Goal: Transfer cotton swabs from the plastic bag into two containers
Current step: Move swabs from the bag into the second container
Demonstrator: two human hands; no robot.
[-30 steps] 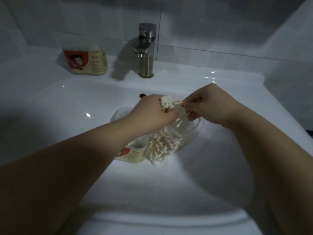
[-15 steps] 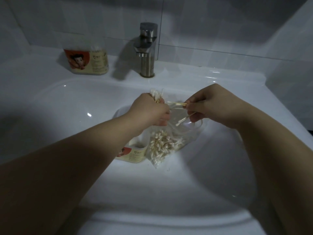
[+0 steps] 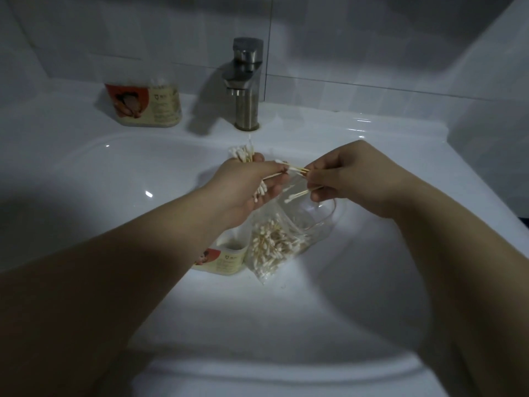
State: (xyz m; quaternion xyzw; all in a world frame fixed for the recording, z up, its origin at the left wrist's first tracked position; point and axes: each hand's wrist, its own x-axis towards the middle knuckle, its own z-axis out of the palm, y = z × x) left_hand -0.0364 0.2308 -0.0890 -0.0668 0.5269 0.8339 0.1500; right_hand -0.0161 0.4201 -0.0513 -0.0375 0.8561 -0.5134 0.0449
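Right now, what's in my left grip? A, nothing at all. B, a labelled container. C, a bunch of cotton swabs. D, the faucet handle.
C: the left grip holds a bunch of cotton swabs, white tips sticking out past the knuckles, while the right grip pinches a few swabs.
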